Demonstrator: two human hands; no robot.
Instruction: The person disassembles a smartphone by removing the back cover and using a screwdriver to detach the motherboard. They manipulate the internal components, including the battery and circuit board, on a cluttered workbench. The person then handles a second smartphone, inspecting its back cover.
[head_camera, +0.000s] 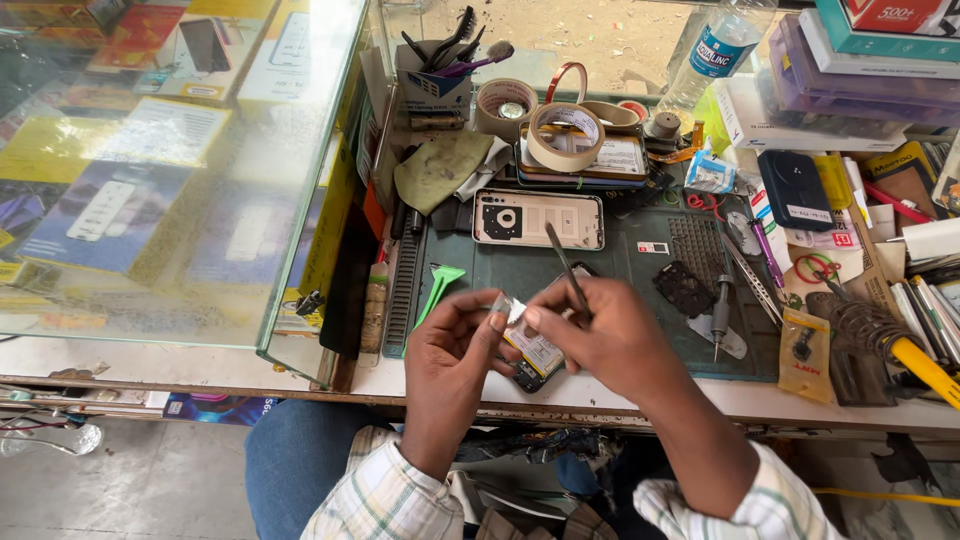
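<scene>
Opened dark smartphone with its back removed (535, 362) lies at the near edge of the green work mat (620, 270), partly hidden beneath both hands. Above it the left hand (450, 345) pinches a small silvery foil-like tab (512, 306) between thumb and forefinger; the right hand (600, 335) touches the same tab with its fingertips while keeping a thin grey metal tool (566, 268) clamped against the palm, its tip pointing away from the body. Whether the tab is joined to the phone cannot be told.

Handling, as judged: the tab looks thin, light and easily creased, best taken by its edges; the phone is stiff but fragile where its internals lie bare, and safest held by its frame.

Surroundings: a pale detached phone back cover with a camera cut-out (538, 220) lies farther back on the mat, a green plastic pry tool (438, 285) to its left, a small screwdriver (720, 312) to the right. Rolls of beige masking tape (565, 137) sit behind, beside a glass display case (180, 170) on the cluttered tabletop (600, 392).
</scene>
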